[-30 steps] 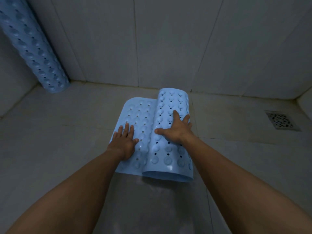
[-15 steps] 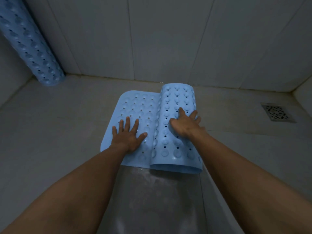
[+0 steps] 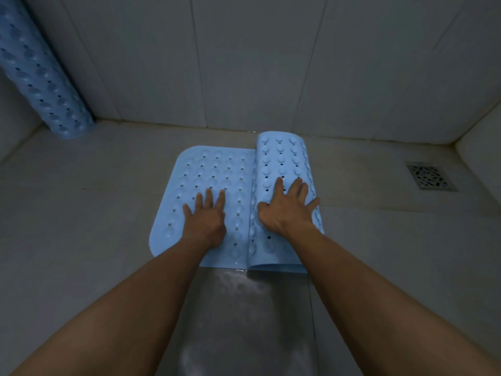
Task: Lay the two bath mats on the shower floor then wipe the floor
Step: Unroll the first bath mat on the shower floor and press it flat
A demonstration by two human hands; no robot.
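With your left hand (image 3: 204,221) flat on the mat (image 3: 217,169) and your right hand (image 3: 287,210) spread open on its curl (image 3: 282,158), lifting either could let it spring back.

The rolled mat (image 3: 40,77) runs off the top-left edge.

My left arm (image 3: 122,308) and right arm (image 3: 379,289) reach forward, bare and nearly straight. My left hand (image 3: 206,221) lies palm down, fingers straight and close together. My right hand (image 3: 284,210), just beside it, is palm down too, fingers spread, thumb out.
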